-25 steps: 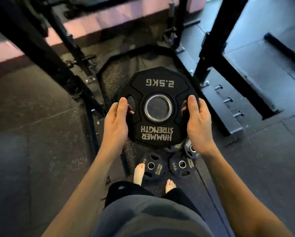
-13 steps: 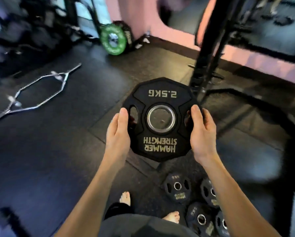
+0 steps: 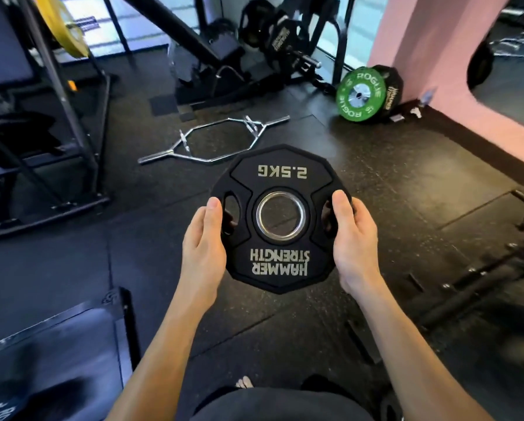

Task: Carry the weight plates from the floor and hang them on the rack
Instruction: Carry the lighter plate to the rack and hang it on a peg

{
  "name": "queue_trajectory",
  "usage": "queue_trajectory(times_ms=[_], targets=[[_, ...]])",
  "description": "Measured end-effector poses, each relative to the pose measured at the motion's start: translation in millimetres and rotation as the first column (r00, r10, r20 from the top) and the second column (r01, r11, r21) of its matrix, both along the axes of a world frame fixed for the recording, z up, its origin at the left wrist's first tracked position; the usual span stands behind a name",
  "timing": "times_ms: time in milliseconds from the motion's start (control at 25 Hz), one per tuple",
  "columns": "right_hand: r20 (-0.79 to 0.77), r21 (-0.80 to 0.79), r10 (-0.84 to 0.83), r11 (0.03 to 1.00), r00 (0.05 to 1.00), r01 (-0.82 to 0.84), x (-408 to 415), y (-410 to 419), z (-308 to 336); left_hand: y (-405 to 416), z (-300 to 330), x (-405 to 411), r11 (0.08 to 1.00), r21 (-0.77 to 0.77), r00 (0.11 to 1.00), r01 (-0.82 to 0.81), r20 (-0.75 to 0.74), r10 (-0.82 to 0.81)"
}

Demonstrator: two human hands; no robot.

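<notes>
A black 2.5 kg weight plate [image 3: 280, 174] with a steel centre ring and "Hammer Strength" lettering is held flat-on in front of me, above the floor. My left hand [image 3: 204, 238] grips its left edge, thumb on the face and fingers behind through the grip slot. My right hand [image 3: 353, 235] grips the right edge the same way. The other small plates on the floor are out of view.
A chrome hex bar [image 3: 215, 138] lies on the black rubber floor ahead. A green plate [image 3: 360, 94] leans by the pink wall [image 3: 436, 56] at right. Black machine frames [image 3: 81, 132] stand left, a bench [image 3: 193, 41] behind, and rack base rails [image 3: 482, 278] at right.
My view has swung left, away from the rack upright and the small plates on the floor. The plate stays gripped in both hands in front of me.
</notes>
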State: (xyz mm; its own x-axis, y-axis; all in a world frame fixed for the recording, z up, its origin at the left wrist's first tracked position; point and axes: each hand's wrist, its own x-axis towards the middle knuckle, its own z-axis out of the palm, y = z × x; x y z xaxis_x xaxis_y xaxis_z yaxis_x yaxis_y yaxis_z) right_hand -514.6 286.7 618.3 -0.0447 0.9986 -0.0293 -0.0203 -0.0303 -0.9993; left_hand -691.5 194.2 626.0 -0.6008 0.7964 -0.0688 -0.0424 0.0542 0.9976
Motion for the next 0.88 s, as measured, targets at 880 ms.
queue_trajectory(times_ms=[880], targets=[[0.032, 0.022, -0.151, 0.988, 0.988, 0.151, -249.3, 425.6, -6.0, 456.7, -9.3, -266.4, 0.980, 0.050, 0.982, 0.191, -0.013, -0.191]])
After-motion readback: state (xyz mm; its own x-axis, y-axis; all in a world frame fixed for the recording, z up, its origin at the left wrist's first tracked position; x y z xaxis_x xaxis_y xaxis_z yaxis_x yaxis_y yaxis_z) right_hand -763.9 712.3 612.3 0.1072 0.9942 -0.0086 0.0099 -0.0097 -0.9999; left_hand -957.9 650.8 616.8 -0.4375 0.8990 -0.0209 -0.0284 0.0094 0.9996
